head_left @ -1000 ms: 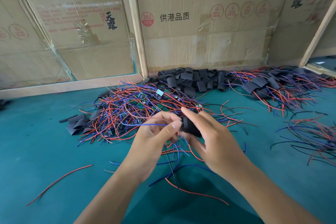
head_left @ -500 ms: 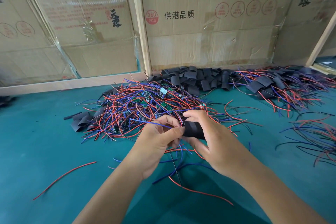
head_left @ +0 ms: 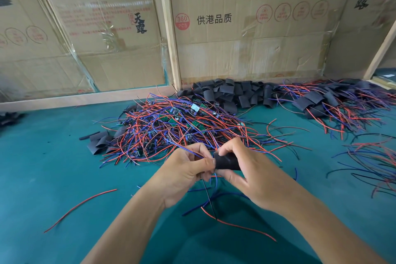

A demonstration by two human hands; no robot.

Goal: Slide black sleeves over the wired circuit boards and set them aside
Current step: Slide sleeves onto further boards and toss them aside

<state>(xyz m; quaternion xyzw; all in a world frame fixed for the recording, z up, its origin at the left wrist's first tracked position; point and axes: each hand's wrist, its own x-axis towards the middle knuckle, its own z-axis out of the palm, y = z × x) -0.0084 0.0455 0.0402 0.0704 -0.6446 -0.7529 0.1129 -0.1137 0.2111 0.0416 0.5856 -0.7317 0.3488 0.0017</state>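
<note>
Right hand: we find the right hand (head_left: 246,169) pinching a black sleeve (head_left: 227,161), thumb beneath, fingers curled over its top.
Left hand: the left hand (head_left: 186,169) pinches the wire bundle; the board itself is hidden.
Key relation: sleeve mouth faces left, touching the left fingertips (head_left: 211,163); long axis runs left to right.
Sleeve: matte, slightly flattened tube.
Location: above the green table's (head_left: 53,167) near middle, before the pile of wired circuit boards (head_left: 177,126).
Judgement: feeding has barely begun.
</note>
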